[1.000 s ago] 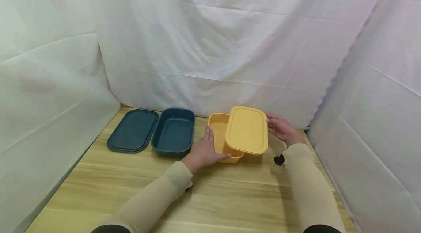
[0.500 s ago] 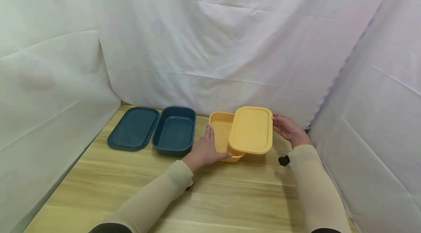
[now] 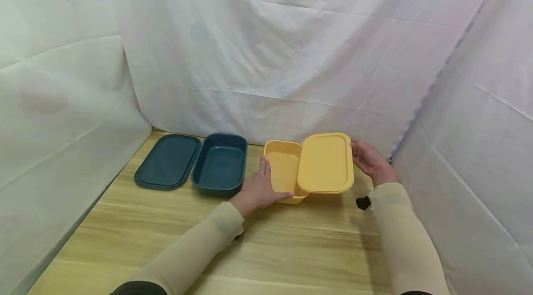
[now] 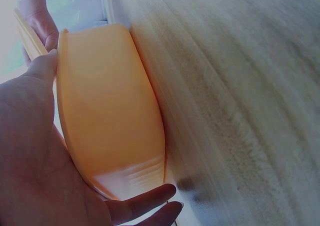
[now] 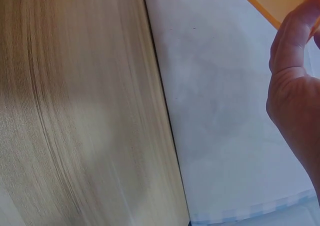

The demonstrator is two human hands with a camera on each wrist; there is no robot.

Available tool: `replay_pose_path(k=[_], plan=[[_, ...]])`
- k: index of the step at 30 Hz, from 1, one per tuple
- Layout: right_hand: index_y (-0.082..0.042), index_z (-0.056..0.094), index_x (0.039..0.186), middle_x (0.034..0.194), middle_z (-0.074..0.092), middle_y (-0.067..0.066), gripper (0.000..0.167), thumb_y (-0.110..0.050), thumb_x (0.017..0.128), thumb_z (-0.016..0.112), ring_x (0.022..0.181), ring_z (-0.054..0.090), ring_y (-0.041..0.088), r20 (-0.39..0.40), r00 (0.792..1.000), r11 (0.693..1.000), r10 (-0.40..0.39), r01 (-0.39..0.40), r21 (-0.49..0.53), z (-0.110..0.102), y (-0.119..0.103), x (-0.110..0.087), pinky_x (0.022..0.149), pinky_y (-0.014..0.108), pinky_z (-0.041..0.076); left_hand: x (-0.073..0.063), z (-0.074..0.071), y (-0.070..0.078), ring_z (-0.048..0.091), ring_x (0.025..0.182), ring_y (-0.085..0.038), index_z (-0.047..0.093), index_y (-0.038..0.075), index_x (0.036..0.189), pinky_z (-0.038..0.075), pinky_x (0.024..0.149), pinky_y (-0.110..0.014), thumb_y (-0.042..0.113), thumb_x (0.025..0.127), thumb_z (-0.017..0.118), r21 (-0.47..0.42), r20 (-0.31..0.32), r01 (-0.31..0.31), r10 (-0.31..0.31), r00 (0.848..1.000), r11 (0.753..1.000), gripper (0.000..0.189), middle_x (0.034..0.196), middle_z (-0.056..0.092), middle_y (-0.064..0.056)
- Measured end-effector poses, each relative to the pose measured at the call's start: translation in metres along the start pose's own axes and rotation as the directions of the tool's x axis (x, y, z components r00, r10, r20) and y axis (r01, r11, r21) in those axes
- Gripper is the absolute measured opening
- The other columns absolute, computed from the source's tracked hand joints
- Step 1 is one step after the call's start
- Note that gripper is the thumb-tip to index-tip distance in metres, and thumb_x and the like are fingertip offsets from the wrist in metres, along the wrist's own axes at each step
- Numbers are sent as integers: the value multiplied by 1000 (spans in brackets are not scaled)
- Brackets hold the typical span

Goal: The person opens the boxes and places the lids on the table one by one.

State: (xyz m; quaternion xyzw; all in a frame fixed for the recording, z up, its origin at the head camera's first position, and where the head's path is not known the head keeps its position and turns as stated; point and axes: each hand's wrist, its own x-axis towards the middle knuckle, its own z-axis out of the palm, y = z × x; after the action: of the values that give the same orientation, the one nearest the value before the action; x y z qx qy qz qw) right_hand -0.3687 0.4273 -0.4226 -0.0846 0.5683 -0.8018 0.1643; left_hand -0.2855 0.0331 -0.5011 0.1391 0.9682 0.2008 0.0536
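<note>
A yellow rectangular food container stands uncovered on the wooden table. My left hand rests against its near-left corner, fingers straight along the left side and thumb at the near rim. In the left wrist view, that thumb touches the rim and the fingers reach past the yellow wall. With my right hand I pinch the right edge of the yellow lid, which hangs tilted above the container's right part and covers some of it. Only a corner of the lid shows in the right wrist view, by my fingers.
Left of my left hand stands a dark blue container, uncovered, with its dark blue lid lying flat beside it. White cloth walls enclose the table at the back and both sides.
My right hand has carried the yellow lid to the right, uncovering more of the yellow container. The left hand and both containers have stayed in place.
</note>
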Motion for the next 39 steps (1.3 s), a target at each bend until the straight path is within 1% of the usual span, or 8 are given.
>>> replay_pose_path(k=[5, 12, 17, 21, 28, 33, 39], plan=[[8, 56, 144, 118, 78, 10, 32, -2, 120, 37, 103, 77, 19, -17, 1000, 1000, -1, 1, 8, 2, -3, -2, 88, 29, 64, 0, 0, 0, 66, 131, -43, 4, -1, 176, 60, 93, -49, 95, 85, 63, 2, 1, 3, -3, 1000, 1000, 145, 185, -5, -19], [6, 59, 142, 120, 77, 9, 32, -3, 121, 37, 105, 75, 18, -8, 1000, 1000, -22, 22, -14, 5, -7, -5, 89, 29, 63, -2, -2, 1, 66, 131, -41, 3, 1, 177, 60, 95, -48, 100, 83, 57, 25, 9, 6, -7, 1000, 1000, 146, 185, -4, -17], [5, 60, 141, 119, 77, 8, 31, -4, 121, 38, 104, 75, 17, -20, 1000, 999, -19, 18, -45, 5, -10, -8, 88, 29, 63, -2, -2, 1, 68, 128, -40, 4, 0, 176, 60, 90, -46, 100, 83, 56, 40, 11, 4, -4, 1000, 999, 147, 185, -4, -18], [3, 62, 140, 118, 78, 7, 31, -5, 121, 39, 104, 75, 17, -29, 999, 998, -32, 30, -61, 4, -13, -10, 87, 28, 63, -2, -3, 2, 69, 127, -40, 4, 0, 176, 61, 88, -45, 100, 83, 57, 43, 10, 5, -6, 1000, 999, 146, 185, -3, -19], [1, 67, 138, 118, 80, 7, 35, -3, 121, 37, 103, 76, 16, -25, 998, 996, -64, 62, -61, 1, -16, -13, 86, 28, 63, -2, -3, 2, 67, 129, -42, 4, 0, 176, 60, 91, -48, 96, 85, 62, 24, 9, 6, -6, 1000, 1000, 145, 185, -4, -19], [-2, 69, 138, 117, 80, 5, 37, -3, 121, 36, 104, 76, 15, -44, 997, 996, -67, 63, -70, -1, -18, -12, 86, 28, 63, -3, -4, 2, 67, 129, -41, 4, 1, 177, 60, 91, -47, 97, 85, 61, 24, 9, 8, -9, 1000, 1000, 145, 185, -4, -18], [-1, 71, 138, 116, 80, 3, 34, -4, 120, 43, 101, 76, 15, -104, 991, 990, -80, 67, -123, 0, -23, -13, 82, 29, 64, -3, -3, 1, 68, 127, -41, 5, -1, 176, 60, 87, -47, 95, 85, 64, 19, 6, 6, -6, 1000, 1000, 145, 185, -3, -20]])
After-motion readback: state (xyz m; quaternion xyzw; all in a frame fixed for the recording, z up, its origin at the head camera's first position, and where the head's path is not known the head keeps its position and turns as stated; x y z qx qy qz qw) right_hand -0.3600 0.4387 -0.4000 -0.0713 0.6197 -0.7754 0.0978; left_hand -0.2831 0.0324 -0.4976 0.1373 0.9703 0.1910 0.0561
